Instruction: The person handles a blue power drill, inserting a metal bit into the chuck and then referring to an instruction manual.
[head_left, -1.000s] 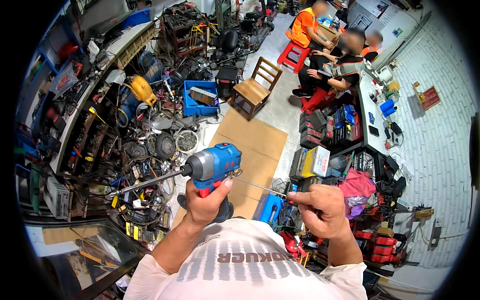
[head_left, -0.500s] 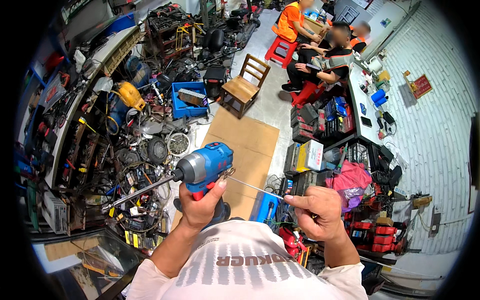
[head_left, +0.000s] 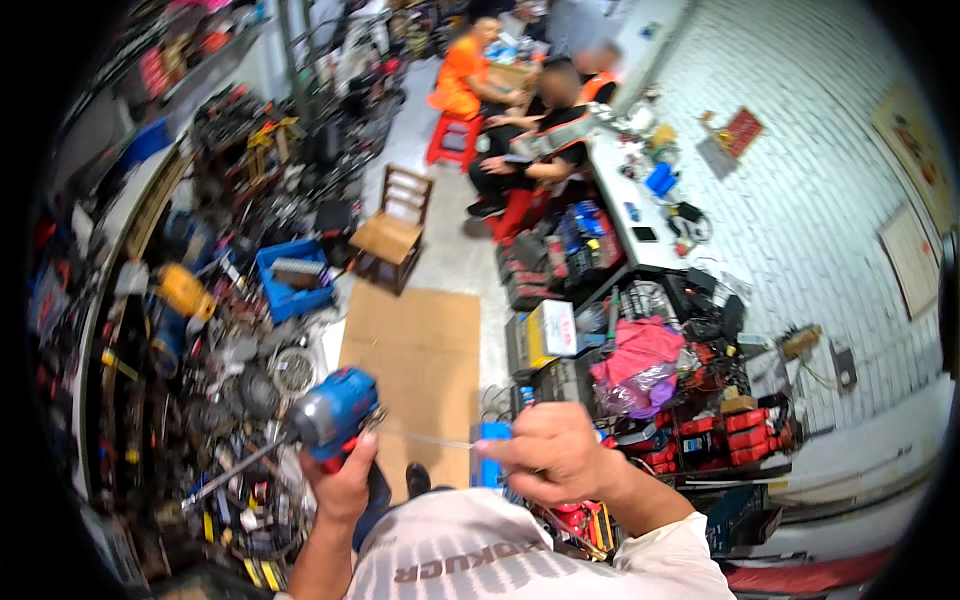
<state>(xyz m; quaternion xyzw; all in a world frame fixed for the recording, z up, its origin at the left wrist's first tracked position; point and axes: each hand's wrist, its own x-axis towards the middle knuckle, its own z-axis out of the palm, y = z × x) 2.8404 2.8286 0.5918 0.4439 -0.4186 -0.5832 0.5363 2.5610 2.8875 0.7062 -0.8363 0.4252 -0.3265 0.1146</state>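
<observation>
In my left hand [head_left: 342, 488] is a blue and grey cordless impact driver [head_left: 338, 412], its body tilted and its nose toward the lower left. A long metal shaft [head_left: 235, 472] sticks out of the nose. My right hand [head_left: 555, 455] is closed, with the index finger extended along the end of a thin, straight metal rod [head_left: 428, 438]. That rod spans from the driver's rear, near my left thumb, to the right fingertips. Its grip under the fingers is partly hidden, and the picture is blurred.
Ahead, a cardboard sheet [head_left: 415, 345] lies on the floor before a wooden chair [head_left: 390, 240]. A blue bin [head_left: 295, 300] and heaped parts crowd the left. Batteries [head_left: 552, 335], a pink bag [head_left: 640, 350] and a white table [head_left: 615, 185] line the right. People sit at the back.
My view has swung to the right, so the surroundings shift left in the picture. Both hands, with the driver and the thin rod, appear lower and farther left.
</observation>
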